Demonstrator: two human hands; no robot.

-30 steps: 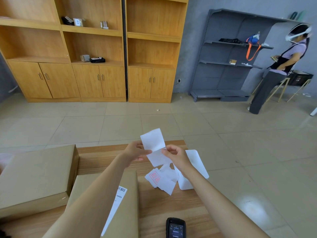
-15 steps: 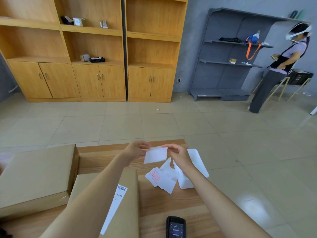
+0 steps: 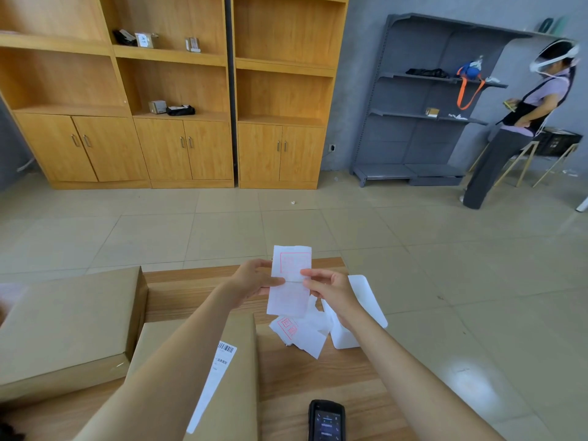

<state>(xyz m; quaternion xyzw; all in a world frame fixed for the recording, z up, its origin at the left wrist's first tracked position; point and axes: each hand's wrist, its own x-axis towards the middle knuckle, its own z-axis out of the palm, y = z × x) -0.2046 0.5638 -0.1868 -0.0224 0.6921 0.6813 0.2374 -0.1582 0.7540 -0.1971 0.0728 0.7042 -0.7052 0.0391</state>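
I am holding a white paper slip [image 3: 291,297] with red print up in the air, above the far end of the wooden table [image 3: 318,377]. My left hand [image 3: 251,281] pinches its left edge and my right hand [image 3: 331,288] pinches its right edge, both right at the line that runs across its middle. My fingers are curled in close and narrow around the paper, not spread wide. The slip hangs upright, with one half above my fingers and one half below. I think the job now is to part the slip at that line, or fold it there; I cannot tell which. To do it well, I should pinch close to the line on both sides, so the paper gives way there and not somewhere crooked. I should pull softly and evenly, because thin paper rips fast. The little pile of slips [image 3: 302,337] lies on the table just under my hands, so a loose piece can drop right there. The white pad [image 3: 369,300] sits just beside my right hand, and I should not bump it. The cardboard boxes [image 3: 63,319] on my left and the phone [image 3: 326,420] near me are well apart from the slip.
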